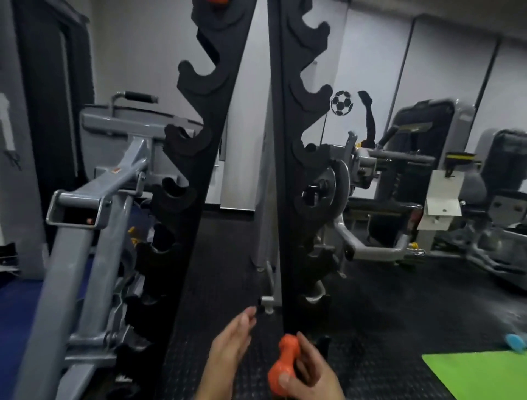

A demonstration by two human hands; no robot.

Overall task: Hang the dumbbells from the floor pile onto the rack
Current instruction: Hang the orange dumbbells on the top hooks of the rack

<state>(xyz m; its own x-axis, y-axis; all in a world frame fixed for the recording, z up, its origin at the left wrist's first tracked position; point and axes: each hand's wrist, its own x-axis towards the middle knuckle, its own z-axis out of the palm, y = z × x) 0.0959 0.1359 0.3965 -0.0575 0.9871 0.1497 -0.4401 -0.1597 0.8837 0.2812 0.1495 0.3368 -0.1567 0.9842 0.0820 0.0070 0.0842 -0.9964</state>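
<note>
Right hand (309, 374): lowest and nearest, fingers and thumb wrapped round the handle of an orange dumbbell (282, 362), carried in the air in front of the rack.
Dumbbell axis: it runs near-upright with a slight tilt, one head up by the rack's right upright, the other down by the thumb; my read is it has to swing level to bridge two hooks.
Left hand (228, 351): just beside the right, fingers straight and relaxed, holding nothing, reaching up toward the gap between the uprights.
Nearer hand: the right one sits closer to the right upright; the left hand is free to steady.
Rack (196, 160): two black uprights with hook-shaped cradles rising above the hands, the lower and middle cradles all bare.
Top of rack: a scrap of orange (218, 1) shows at the frame's upper edge, likely another dumbbell already hung.
Far right: a green mat (479, 374) lies on the black floor (222, 257), with grey gym machines (445, 160) beyond; no floor pile shows.
</note>
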